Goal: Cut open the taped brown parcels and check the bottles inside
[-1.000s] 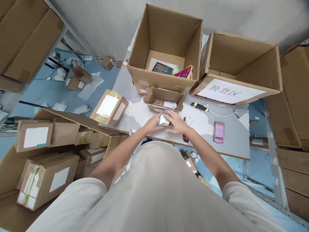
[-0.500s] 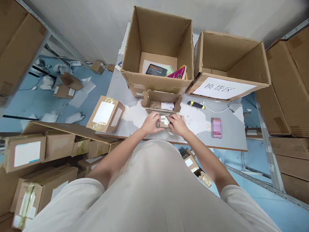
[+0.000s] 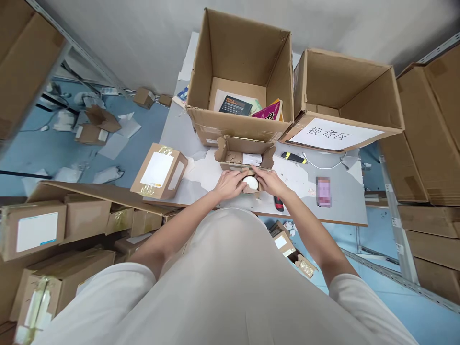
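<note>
My left hand (image 3: 229, 184) grips the left side of a small open cardboard box (image 3: 251, 190) near the front edge of the table. From the other side my right hand (image 3: 270, 181) is closed on the same box, fingers at its far edge. A white rounded object (image 3: 250, 182) shows inside it, its kind not clear. Just beyond the hands stands an open long carton (image 3: 233, 157) with a piece of white paper (image 3: 252, 159) in it. A red and black utility knife (image 3: 278, 203) lies partly hidden by my right forearm.
Two large open boxes stand behind: the left box (image 3: 237, 128) holds books, the right box (image 3: 300, 120) bears a handwritten sign. A taped carton (image 3: 160, 171) stands on the left. To the right lie a yellow and black cutter (image 3: 293, 157), a white cable (image 3: 323, 166) and a pink blurred item (image 3: 324, 192).
The small box between my hands is turned, and a white rounded object now shows in it. The red and black knife has come into sight. The view has shifted slightly.
</note>
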Tool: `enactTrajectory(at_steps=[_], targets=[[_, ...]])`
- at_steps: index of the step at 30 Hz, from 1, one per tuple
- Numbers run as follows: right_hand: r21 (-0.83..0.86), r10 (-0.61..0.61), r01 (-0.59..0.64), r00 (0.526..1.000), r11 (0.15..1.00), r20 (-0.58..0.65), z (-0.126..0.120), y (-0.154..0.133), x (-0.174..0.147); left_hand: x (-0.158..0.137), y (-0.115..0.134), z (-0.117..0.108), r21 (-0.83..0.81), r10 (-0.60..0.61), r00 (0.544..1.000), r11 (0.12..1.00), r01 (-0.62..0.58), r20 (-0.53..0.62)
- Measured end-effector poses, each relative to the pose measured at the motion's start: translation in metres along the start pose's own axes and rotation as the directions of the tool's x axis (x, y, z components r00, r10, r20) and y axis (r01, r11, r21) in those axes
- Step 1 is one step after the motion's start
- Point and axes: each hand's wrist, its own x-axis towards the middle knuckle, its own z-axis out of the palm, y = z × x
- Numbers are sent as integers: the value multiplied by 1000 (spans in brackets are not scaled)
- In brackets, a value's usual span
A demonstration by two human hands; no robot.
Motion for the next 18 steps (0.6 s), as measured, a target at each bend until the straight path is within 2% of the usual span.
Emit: enactTrajectory(at_steps=[4, 8, 18], targets=[[-37, 7, -6, 1000, 999, 29, 1, -6, -3, 4, 0, -3, 22, -37, 998, 999, 35, 57], [-42, 8, -5, 998, 999, 69, -2, -9, -4, 6, -3, -4, -16, -15, 994, 1000, 17, 112], [68, -53, 51, 998, 996, 38, 8, -3, -11, 3, -3, 6, -28, -46, 992, 998, 50, 117]])
